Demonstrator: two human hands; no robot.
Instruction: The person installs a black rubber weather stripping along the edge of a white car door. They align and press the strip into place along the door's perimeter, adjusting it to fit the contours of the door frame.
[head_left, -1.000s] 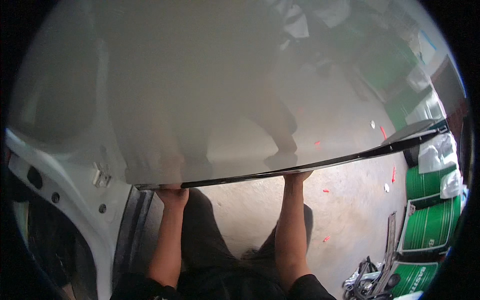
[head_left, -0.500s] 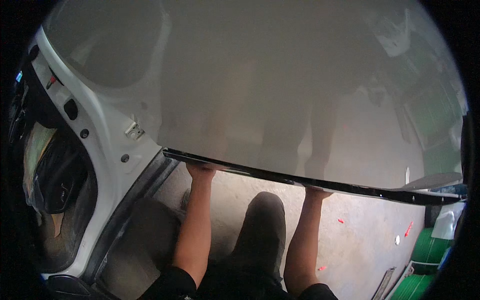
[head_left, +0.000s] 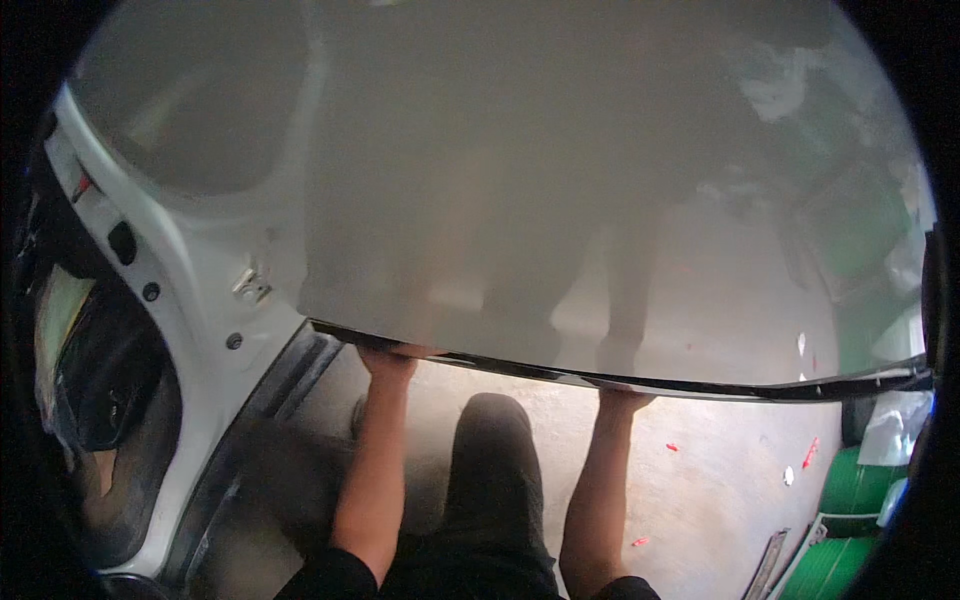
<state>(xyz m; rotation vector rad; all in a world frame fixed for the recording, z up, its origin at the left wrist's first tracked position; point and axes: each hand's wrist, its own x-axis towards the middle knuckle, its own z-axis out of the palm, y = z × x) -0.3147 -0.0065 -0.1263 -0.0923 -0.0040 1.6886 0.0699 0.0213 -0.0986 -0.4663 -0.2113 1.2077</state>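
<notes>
Both hands are working the same edge rn: the L hand [head_left: 388,362] is pressing up under the big glossy grey panel [head_left: 520,200], close to its L corner, and the R hand [head_left: 626,399] is doing likewise farther along, well apart from the L. Grip check: both hands are touching the edge, but the fingers are mostly hiding under or behind it, so can't tell how tightly either one's closing.

Panel's filling the upper pic, w/ a dark trim strip [head_left: 700,386] running along its near edge, approx crosswise. It's mirroring the forearms and the green stuff on the R.

Over on the L, a pale frame [head_left: 215,255] is curving down beside the panel, showing a small metal bracket [head_left: 252,287] nr the corner and a couple of dark round plugs. Can't tell if panel & frame are joining. A black ribbed strip [head_left: 295,375] is slanting down below the corner.

Under the edge, a dark-trousered leg [head_left: 492,460] is showing betw the forearms. On the floor [head_left: 700,500], red scraps [head_left: 810,453] and a white scrap [head_left: 789,476] are lying R of the R hand. Far R, green drums [head_left: 868,485] are standing w/ clear plastic [head_left: 890,430] draping nearby; a narrow metal strip [head_left: 768,567] is lying just beside.
</notes>
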